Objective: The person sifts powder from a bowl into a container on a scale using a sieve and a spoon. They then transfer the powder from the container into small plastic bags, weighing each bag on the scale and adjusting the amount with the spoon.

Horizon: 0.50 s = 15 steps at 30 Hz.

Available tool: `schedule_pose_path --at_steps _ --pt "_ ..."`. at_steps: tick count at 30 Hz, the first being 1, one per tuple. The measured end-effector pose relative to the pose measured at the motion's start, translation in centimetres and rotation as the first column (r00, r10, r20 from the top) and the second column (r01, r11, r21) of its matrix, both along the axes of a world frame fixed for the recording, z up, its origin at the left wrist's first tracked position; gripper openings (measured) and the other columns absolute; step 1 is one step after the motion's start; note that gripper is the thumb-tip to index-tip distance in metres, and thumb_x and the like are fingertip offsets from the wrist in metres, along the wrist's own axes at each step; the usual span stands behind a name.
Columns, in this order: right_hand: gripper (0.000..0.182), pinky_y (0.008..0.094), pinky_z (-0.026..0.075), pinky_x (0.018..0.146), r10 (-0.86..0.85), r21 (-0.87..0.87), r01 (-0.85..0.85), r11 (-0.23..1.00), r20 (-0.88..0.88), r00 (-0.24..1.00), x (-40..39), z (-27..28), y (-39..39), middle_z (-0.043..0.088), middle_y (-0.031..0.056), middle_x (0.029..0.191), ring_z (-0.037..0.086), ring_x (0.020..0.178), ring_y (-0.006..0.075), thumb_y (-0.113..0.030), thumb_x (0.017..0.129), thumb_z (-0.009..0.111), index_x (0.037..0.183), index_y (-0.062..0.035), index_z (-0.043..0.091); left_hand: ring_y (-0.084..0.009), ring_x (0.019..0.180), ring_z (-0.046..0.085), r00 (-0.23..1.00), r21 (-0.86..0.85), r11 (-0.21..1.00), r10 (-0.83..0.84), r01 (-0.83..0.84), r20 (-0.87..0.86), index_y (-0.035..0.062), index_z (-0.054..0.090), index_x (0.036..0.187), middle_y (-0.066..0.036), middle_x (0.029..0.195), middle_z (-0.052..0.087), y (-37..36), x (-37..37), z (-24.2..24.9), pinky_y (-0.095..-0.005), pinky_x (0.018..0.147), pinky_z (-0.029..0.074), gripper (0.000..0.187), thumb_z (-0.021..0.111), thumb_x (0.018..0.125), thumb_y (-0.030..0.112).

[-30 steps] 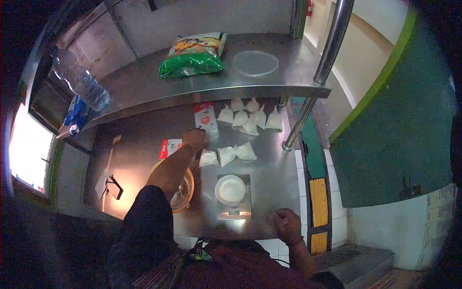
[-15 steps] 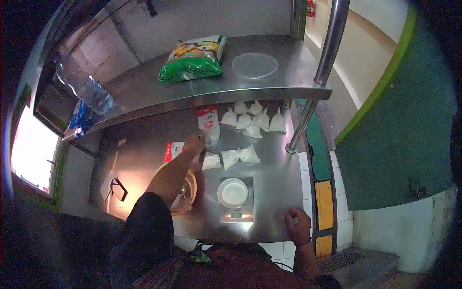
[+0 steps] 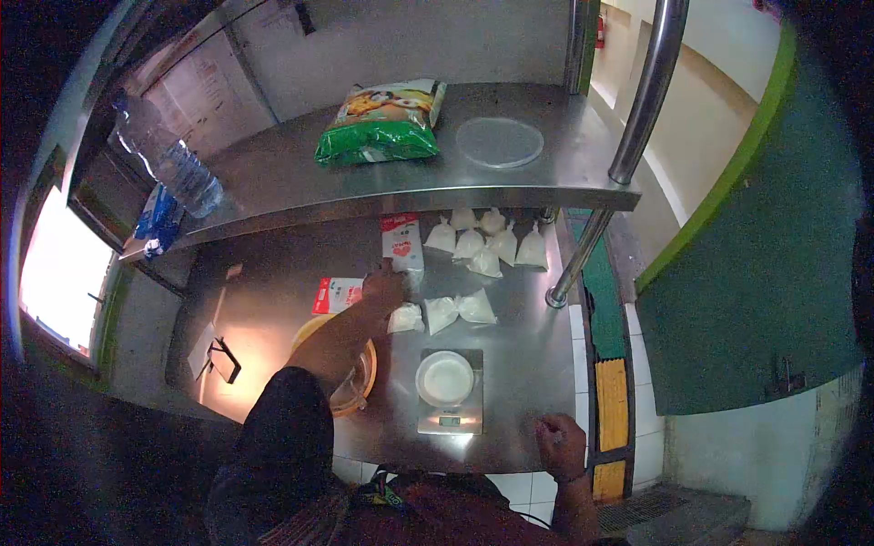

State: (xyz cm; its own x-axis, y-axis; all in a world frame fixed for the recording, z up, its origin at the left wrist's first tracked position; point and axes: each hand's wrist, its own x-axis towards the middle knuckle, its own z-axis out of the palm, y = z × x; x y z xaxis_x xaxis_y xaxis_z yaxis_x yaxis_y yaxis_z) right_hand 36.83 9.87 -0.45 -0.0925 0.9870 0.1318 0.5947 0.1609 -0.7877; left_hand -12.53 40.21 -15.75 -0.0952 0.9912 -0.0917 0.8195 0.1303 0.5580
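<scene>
The left hand [image 3: 384, 287] reaches out over the shiny metal table [image 3: 514, 359], and its fingers are at the low, clear end of a red and white packet [image 3: 401, 238]. The hand is too dark to tell if the fingers are wide or narrow, or if they pinch the packet. This packet lies flat, just under the front edge of the shelf [image 3: 273, 177]. A 2nd red and white packet [image 3: 339, 296] lies to the left of the same hand. The left arm goes across a big bowl with an orange rim [image 3: 370, 364]. The right hand [image 3: 560, 446] is low down, by the right edge of the table. Its fingers look bent in, but I can't tell how tight they are or if they hold anything. Between the 2 arms, a white bowl [image 3: 446, 378] sits on a flat scale [image 3: 451, 423]. Just behind the scale are 3 white bags [image 3: 442, 315], and 2 of them meet at their thin ends. More white bags [image 3: 484, 263] stand close together to the right of the 1st packet. Up on the shelf are a green bag [image 3: 378, 136], a round clear lid [image 3: 499, 143] and a plastic bottle [image 3: 177, 164].
</scene>
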Motion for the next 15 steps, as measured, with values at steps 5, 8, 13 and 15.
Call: schedule_pose_path --at_steps 5,8,13,15 --pt "0.018 0.0361 0.054 0.074 -0.018 -0.017 0.017 1.0 -0.028 0.999 0.4 -0.1 -0.4 0.068 0.0164 0.089 0.067 0.08 0.0274 -0.016 0.087 0.071 0.093 0.0003 0.068 -0.0367 0.121 0.054 0.679 -0.003 0.989 -0.105 0.15 -0.727 0.0154 0.061 0.132 -0.019 0.148 0.034 -3.9 6.8 10.0 -0.0554 0.097 0.047 0.047 0.058 0.089 0.031" --pt "0.019 0.0367 0.054 0.075 -0.029 -0.021 0.029 0.999 0.001 1.0 0.5 -0.2 -0.9 0.067 0.0165 0.089 0.067 0.082 0.028 -0.018 0.087 0.07 0.093 -0.0002 0.068 -0.0354 0.119 0.053 0.594 -0.141 0.964 -0.25 0.225 -0.764 0.0085 0.061 0.129 -0.018 0.143 0.041 -1.8 5.4 8.0 -0.0559 0.094 0.047 0.048 0.059 0.087 0.031" --pt "0.02 0.0366 0.054 0.075 -0.034 -0.084 0.036 0.996 0.029 0.999 0.6 0.4 -1.4 0.068 0.0155 0.089 0.068 0.082 0.0278 -0.019 0.088 0.069 0.095 -0.0009 0.068 -0.032 0.113 0.054 0.591 -0.163 0.963 -0.26 0.213 -0.763 0.0025 0.066 0.118 -0.016 0.129 0.055 -0.4 5.1 5.9 -0.0504 0.092 0.047 0.042 0.057 0.086 0.029" --pt "0.021 0.0445 0.053 0.081 0.004 -0.171 0.004 0.985 0.049 0.999 0.8 0.5 -1.5 0.069 0.0173 0.094 0.066 0.089 0.0366 -0.023 0.087 0.066 0.095 -0.0034 0.069 -0.03 0.114 0.057 0.611 0.011 0.994 -0.055 0.105 -0.79 0.0042 0.07 0.11 -0.013 0.119 0.062 -1.4 6.7 8.3 -0.0495 0.092 0.048 0.035 0.056 0.086 0.025"
